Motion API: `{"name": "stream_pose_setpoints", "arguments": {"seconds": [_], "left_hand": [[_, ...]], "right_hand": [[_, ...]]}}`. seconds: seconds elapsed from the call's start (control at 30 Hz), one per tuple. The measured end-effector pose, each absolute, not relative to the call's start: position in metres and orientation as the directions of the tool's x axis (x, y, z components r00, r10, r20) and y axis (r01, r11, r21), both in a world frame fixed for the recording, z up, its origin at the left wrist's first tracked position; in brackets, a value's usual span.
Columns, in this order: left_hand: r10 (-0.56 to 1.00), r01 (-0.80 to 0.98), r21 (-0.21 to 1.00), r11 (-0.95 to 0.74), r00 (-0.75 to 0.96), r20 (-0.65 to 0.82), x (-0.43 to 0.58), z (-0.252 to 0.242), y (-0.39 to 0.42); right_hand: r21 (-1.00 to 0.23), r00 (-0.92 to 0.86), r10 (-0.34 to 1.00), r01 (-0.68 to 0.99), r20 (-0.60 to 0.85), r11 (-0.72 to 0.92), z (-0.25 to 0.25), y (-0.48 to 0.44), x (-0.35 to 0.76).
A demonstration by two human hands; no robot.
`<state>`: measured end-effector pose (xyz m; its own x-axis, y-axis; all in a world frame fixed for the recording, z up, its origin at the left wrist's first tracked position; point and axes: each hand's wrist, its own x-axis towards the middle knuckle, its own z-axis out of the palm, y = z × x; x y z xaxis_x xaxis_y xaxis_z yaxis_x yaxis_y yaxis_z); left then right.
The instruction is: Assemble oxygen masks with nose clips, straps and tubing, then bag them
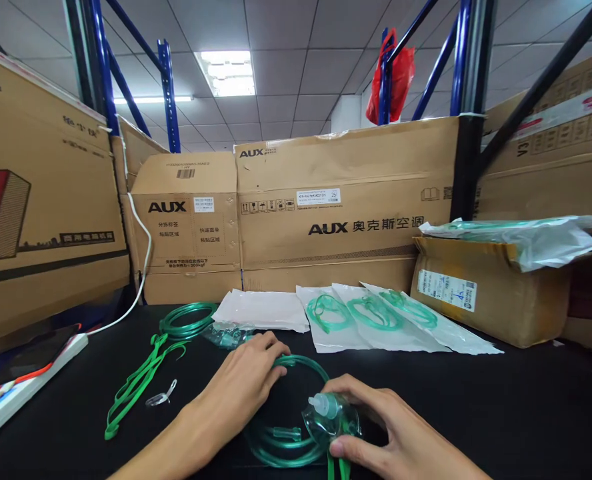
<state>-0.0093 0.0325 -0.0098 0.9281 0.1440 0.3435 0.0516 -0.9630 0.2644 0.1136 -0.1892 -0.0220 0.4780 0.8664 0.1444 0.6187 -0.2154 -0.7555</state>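
Observation:
My right hand (371,417) is closed around a clear oxygen mask (332,412), thumb below and fingers over its far side. A pale connector sticks out of the mask, and a green strap hangs under it. Beside the mask lies a loose coil of green tubing (309,363), with a clear tube end inside the loop. The fingers of my left hand (253,370) are curled over the upper left of this coil, with the tubing between thumb and fingers. Just beyond that hand rests a second clear mask (231,335), partly covered by my fingers.
Another green tubing coil (189,320), green elastic straps (139,383) and a small clear clip (161,397) lie left. White packets (261,310) and bagged tubing sets (376,317) lie along the back. Cardboard boxes (346,200) wall the table; a smaller carton (491,293) stands right.

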Motion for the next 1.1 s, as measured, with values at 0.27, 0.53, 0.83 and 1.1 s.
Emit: {"name": "stream_pose_setpoints", "arguments": {"seconds": [0.27, 0.53, 0.83, 1.1], "left_hand": [[0.181, 0.101, 0.475, -0.874, 0.976, 0.126, -0.061, -0.018, 0.004], [0.285, 0.175, 0.569, -0.804, 0.952, 0.109, -0.054, -0.012, 0.002], [0.314, 0.141, 0.617, -0.774, 0.932, 0.182, -0.058, -0.006, 0.02], [0.324, 0.031, 0.567, -0.823, 0.847, 0.423, -0.027, -0.016, 0.017]], "right_hand": [[-0.784, 0.552, 0.757, 0.615, 0.349, -0.086, -0.007, -0.191, 0.125], [-0.63, 0.644, 0.53, 0.738, 0.552, -0.24, 0.05, -0.188, 0.139], [-0.643, 0.511, 0.796, 0.737, 0.326, -0.209, 0.023, -0.167, 0.123], [-0.634, 0.453, 0.839, 0.752, 0.302, -0.178, 0.027, -0.178, 0.133]]}}
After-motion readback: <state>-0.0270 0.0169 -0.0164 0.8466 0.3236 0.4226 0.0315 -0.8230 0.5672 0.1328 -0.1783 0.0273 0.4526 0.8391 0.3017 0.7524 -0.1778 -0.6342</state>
